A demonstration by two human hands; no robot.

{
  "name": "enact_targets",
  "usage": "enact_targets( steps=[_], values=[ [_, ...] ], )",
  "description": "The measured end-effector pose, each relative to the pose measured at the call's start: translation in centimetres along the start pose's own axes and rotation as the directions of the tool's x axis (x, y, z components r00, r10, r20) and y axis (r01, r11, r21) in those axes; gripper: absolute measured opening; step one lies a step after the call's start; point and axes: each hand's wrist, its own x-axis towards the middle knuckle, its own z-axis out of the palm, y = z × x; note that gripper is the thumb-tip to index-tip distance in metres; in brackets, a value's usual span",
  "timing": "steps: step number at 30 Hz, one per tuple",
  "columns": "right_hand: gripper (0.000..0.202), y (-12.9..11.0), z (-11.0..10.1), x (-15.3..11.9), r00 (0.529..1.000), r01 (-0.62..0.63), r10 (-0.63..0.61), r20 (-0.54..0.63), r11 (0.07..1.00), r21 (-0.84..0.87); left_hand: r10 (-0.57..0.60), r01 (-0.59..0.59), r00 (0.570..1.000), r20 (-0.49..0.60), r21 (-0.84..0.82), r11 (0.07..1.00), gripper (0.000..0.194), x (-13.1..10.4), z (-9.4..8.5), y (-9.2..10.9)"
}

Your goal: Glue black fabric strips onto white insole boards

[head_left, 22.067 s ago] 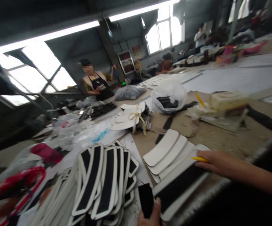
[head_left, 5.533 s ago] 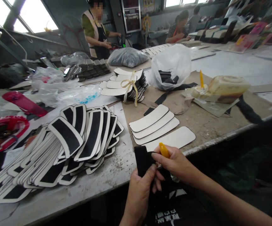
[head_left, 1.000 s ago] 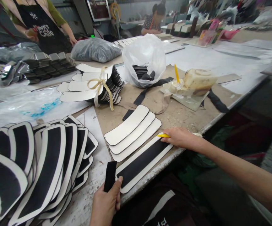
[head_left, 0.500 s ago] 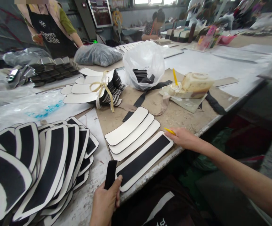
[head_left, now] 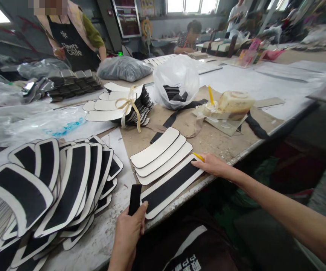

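A white curved panel with a black strip on it (head_left: pixel 171 186) lies at the table's front edge. At its near left end is my left hand (head_left: pixel 131 226), closed on a loose black strip (head_left: pixel 135 198), the thumb at the panel's corner. My right hand (head_left: pixel 212 164) is at the panel's far right end, with a yellow stick (head_left: pixel 198 157) pinched in it and a fingertip on the black strip's end. Just behind lie several overlapping plain white panels (head_left: pixel 156 148).
Many black-and-white panels (head_left: pixel 64 192) fan out at left. Behind are a tied bundle (head_left: pixel 112 105), a plastic bag with black strips (head_left: pixel 177 81), and a stained container (head_left: pixel 236 103) beside a pot with a yellow stick (head_left: pixel 210 96). A person in an apron (head_left: pixel 75 45) stands across the table.
The view has shifted, so most things sit a little further right. My right hand has moved slightly left along the panel's end, its fingertip now on the black strip. My left hand still holds the loose strip.
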Motion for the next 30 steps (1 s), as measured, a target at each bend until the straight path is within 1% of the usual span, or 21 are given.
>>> enact_targets(
  steps=[6, 10, 14, 16, 20, 23, 30],
  values=[
    [0.028, 0.0, -0.2, 0.0, 1.0, 0.004, -0.005, 0.01, 0.998, 0.059, 0.007, -0.006, 1.0, -0.009, 0.023, 1.0, 0.043, -0.3, 0.1, 0.5],
    [0.03, -0.2, -0.5, -0.1, 0.999, -0.007, 0.001, 0.046, 0.992, 0.129, 0.024, -0.024, 1.0, 0.008, 0.014, 1.0, 0.046, 0.0, -0.1, 0.4],
    [0.032, -0.5, -0.7, -0.4, 0.996, -0.003, -0.012, 0.085, 0.985, 0.171, -0.017, 0.017, 0.999, 0.032, -0.014, 1.0, 0.045, 0.3, -0.3, 0.0],
    [0.033, -0.4, -0.5, -0.2, 0.997, 0.006, -0.015, 0.074, 0.994, 0.11, -0.017, 0.019, 0.998, 0.054, -0.03, 0.999, 0.044, 0.3, -0.4, 0.1],
    [0.031, -0.1, 0.0, 0.5, 1.0, 0.011, -0.01, 0.013, 0.997, -0.078, 0.006, -0.003, 0.997, 0.072, -0.035, 0.999, 0.04, 0.0, -0.4, 0.5],
    [0.025, -0.1, 0.1, 1.1, 1.0, -0.007, 0.006, -0.003, 0.991, -0.136, 0.0, 0.002, 0.998, 0.062, -0.032, 0.999, 0.037, -0.2, -0.3, 0.6],
    [0.026, -1.2, -0.1, 1.1, 0.998, -0.055, 0.045, -0.043, 0.96, -0.276, -0.003, 0.005, 0.997, 0.074, -0.039, 0.999, 0.033, 0.1, -0.2, 0.5]
  ],
)
